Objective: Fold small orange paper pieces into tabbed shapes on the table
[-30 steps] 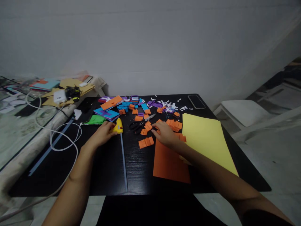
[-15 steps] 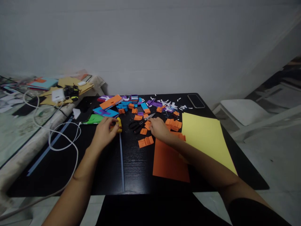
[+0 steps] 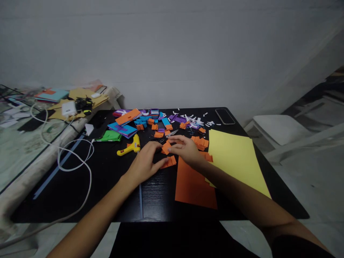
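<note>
Near the middle of the black table, my right hand (image 3: 185, 148) pinches a small folded orange paper piece (image 3: 166, 147) between thumb and fingers. My left hand (image 3: 145, 162) faces it from the left, thumb and fingers apart, its fingertips close to the same piece. Just below, another creased orange piece (image 3: 171, 162) lies by my left thumb. Scissors (image 3: 172, 133) rest behind the hands, blades toward the back right, their handles partly hidden. A yellow glue gun (image 3: 132, 146) lies left of my left hand.
An orange sheet (image 3: 195, 186) lies under my right forearm, beside yellow sheets (image 3: 233, 154). Paper scraps (image 3: 189, 120) and a phone (image 3: 225, 116) are at the back. Green paper (image 3: 110, 135) lies left. A white cable (image 3: 87, 166) loops over the left side.
My left hand has left the glue gun and moved right, toward the orange pieces. My right hand has lifted an orange piece from beside the scissors.
</note>
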`<control>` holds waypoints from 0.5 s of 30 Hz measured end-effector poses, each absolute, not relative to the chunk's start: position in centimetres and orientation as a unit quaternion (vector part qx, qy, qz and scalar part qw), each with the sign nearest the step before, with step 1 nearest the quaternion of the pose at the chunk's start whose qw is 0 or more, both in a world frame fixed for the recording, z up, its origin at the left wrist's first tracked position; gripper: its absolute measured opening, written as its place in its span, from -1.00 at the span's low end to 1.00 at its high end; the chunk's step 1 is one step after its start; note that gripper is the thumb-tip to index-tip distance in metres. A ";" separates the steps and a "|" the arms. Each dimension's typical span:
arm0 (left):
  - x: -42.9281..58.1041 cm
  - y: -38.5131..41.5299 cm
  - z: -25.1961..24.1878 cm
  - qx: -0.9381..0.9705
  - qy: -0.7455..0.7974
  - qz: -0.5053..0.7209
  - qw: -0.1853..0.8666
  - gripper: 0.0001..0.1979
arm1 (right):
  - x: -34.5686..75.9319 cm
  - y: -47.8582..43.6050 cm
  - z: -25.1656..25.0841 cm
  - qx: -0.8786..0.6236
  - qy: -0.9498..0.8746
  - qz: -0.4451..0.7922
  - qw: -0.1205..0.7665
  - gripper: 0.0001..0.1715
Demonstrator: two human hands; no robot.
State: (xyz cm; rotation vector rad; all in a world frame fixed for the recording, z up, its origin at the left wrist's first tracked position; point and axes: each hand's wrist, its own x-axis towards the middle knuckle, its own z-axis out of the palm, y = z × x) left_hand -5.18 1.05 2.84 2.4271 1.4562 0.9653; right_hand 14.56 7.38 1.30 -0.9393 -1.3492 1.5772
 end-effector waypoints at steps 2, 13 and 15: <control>-4.8 0.9 2.6 0.809 0.482 0.331 0.059 -0.68 | 14.3 6.9 1.3 -0.370 -0.498 0.663 0.419 -0.41; -4.8 0.5 1.9 0.827 0.459 0.322 0.049 -0.66 | 14.1 6.4 0.8 -0.370 -0.464 0.711 0.377 -0.54; -4.8 0.4 1.9 0.824 0.464 0.322 0.046 -0.63 | 13.9 6.3 0.8 -0.373 -0.469 0.701 0.386 -0.55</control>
